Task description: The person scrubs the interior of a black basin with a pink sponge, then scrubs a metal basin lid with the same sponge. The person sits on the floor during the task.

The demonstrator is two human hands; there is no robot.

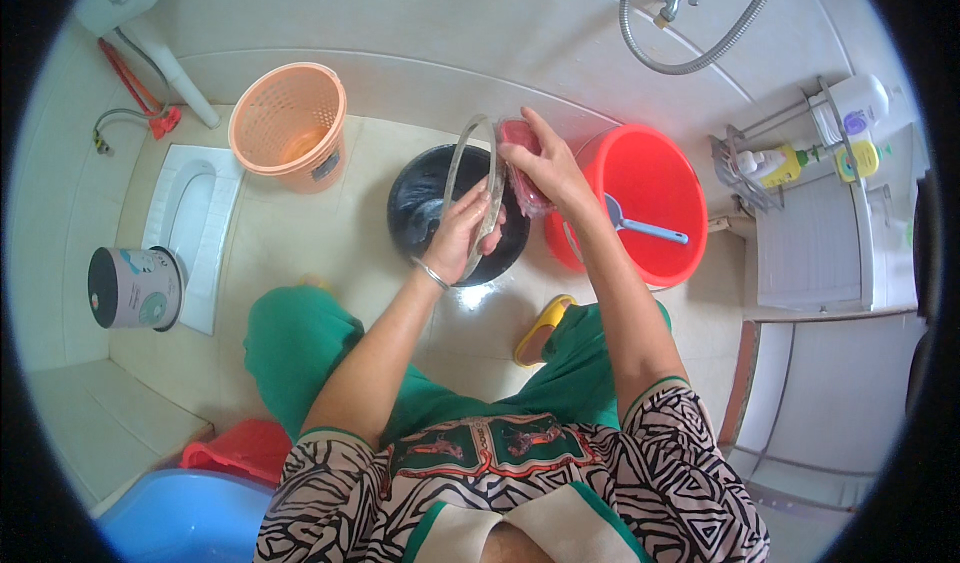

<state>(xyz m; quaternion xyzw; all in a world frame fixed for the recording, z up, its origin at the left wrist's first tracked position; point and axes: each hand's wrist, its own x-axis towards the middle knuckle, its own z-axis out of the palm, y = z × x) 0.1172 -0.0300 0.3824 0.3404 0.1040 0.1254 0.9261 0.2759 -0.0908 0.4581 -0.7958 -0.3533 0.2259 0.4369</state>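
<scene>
My left hand (463, 233), a bracelet at its wrist, is closed on a clear, rounded, lid-like piece (493, 153) tilted nearly on edge. In my right hand (550, 168) is a red oblong scrubber-like thing (524, 158), held close beside the clear piece; its exact kind is hard to make out. Both hands are over a black basin (408, 208) on the floor, which looks wet inside. To the right of it stands a red bucket (640, 148) with a blue-handled dipper (650, 230) inside.
An orange perforated basket (290, 113) stands back left, near a squat toilet (185, 223) and a printed bin (140, 288). A blue tub (190, 513) and a red basin (240, 451) lie at lower left. A shower hose (700, 63) hangs by a rack of bottles (775, 166).
</scene>
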